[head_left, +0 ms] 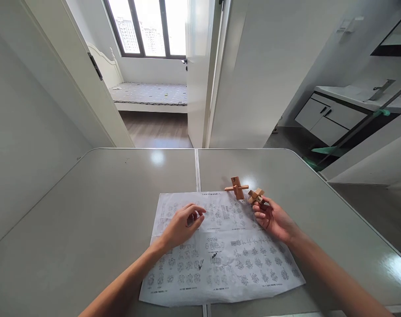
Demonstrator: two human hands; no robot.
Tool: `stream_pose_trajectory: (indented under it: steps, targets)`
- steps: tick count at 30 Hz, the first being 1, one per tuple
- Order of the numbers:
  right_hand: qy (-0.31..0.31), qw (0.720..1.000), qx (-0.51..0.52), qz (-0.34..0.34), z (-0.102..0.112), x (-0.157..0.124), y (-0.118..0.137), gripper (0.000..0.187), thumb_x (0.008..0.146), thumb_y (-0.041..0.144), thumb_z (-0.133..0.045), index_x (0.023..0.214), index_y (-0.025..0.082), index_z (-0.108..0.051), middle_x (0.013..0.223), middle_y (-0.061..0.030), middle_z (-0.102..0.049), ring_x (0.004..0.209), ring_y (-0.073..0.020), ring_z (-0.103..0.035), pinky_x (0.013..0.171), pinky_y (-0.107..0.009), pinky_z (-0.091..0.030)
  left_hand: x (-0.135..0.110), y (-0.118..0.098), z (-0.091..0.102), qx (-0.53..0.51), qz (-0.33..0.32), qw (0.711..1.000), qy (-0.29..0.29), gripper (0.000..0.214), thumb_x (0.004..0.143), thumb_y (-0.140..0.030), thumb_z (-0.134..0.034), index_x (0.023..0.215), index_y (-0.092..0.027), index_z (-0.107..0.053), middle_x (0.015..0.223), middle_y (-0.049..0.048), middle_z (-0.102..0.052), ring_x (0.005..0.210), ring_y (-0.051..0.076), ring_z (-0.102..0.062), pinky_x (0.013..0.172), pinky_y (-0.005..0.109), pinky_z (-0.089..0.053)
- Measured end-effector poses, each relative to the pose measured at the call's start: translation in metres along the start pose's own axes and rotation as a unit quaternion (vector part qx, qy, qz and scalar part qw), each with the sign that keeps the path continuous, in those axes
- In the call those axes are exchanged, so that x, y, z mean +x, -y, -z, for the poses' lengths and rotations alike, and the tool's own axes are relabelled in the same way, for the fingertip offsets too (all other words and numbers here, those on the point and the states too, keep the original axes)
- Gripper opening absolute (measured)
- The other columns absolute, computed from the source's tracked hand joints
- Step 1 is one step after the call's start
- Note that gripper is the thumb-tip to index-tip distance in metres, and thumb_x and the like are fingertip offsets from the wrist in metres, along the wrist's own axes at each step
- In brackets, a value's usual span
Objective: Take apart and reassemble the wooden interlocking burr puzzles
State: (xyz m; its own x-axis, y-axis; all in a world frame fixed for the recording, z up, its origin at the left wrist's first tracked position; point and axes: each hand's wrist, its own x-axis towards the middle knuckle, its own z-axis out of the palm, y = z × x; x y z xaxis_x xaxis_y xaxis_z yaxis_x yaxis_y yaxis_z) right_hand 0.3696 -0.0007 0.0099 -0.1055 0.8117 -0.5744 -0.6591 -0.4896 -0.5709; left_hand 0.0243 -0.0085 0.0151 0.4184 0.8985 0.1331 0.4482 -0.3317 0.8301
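A printed instruction sheet [220,259] lies flat on the grey table [104,211]. My left hand [182,225] hovers over the sheet's upper left part with its fingers curled loosely and nothing in them. My right hand [273,218] is at the sheet's upper right corner, fingers closed on a small wooden cross-shaped puzzle piece [255,196]. Just left of it a second wooden puzzle [236,188], a cross of interlocked sticks, stands on the table at the sheet's top edge, apart from both hands.
The table has a seam down its middle and rounded far corners. Beyond it an open doorway [154,88] leads to a room with a bed and a window. A white cabinet with a sink [335,114] stands at the right.
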Motion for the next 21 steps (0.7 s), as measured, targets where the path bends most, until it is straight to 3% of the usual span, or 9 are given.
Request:
stream_pose_trajectory:
  steps: [3,6,11,15,21]
  targets:
    - [0.000,1.000,-0.030,0.004,-0.004,-0.006,-0.007,0.030,0.091,0.044,-0.077,0.080,0.018,-0.066,0.069,-0.0001,-0.059,0.047,-0.0073,-0.047,0.042,-0.018,-0.045,0.000,0.000,0.000,0.000,-0.001,1.000,-0.002,0.019,0.103,-0.031,-0.057,0.110,-0.022,-0.072,0.100,0.0045,-0.069,0.073,0.013,-0.058,0.070,0.027,-0.051]
    - [0.007,0.990,-0.135,0.036,-0.015,-0.017,-0.024,0.044,0.086,0.059,-0.078,0.077,0.018,-0.066,0.069,-0.0001,-0.062,0.049,-0.0089,-0.050,0.042,-0.021,-0.041,0.001,-0.001,-0.001,-0.001,-0.002,1.000,-0.003,0.019,0.102,-0.031,-0.058,0.109,-0.022,-0.073,0.097,0.0042,-0.069,0.072,0.012,-0.057,0.068,0.026,-0.051]
    - [0.066,0.940,-0.319,0.098,-0.041,-0.031,-0.052,0.055,0.086,0.071,-0.075,0.073,0.019,-0.061,0.069,-0.0011,-0.065,0.054,-0.0112,-0.051,0.051,-0.025,-0.042,0.002,-0.002,0.004,-0.012,0.006,1.000,-0.019,0.021,0.102,-0.034,-0.057,0.105,-0.022,-0.074,0.091,0.0032,-0.070,0.069,0.012,-0.056,0.064,0.026,-0.048]
    - [0.095,0.916,-0.365,0.137,-0.056,-0.029,-0.058,0.057,0.085,0.075,-0.073,0.073,0.020,-0.060,0.069,-0.0006,-0.064,0.053,-0.0124,-0.051,0.051,-0.027,-0.041,0.005,0.002,0.017,-0.035,0.018,0.999,-0.032,0.025,0.102,-0.036,-0.055,0.106,-0.021,-0.075,0.084,0.0026,-0.072,0.067,0.013,-0.059,0.060,0.025,-0.044]
    - [0.120,0.885,-0.415,0.172,-0.065,-0.021,-0.058,0.057,0.090,0.076,-0.065,0.073,0.021,-0.060,0.068,-0.0010,-0.064,0.052,-0.0134,-0.051,0.050,-0.028,-0.040,0.012,0.012,0.038,-0.074,0.055,0.989,-0.114,0.028,0.099,-0.042,-0.059,0.103,-0.020,-0.075,0.081,0.0032,-0.071,0.070,0.014,-0.062,0.065,0.025,-0.049]
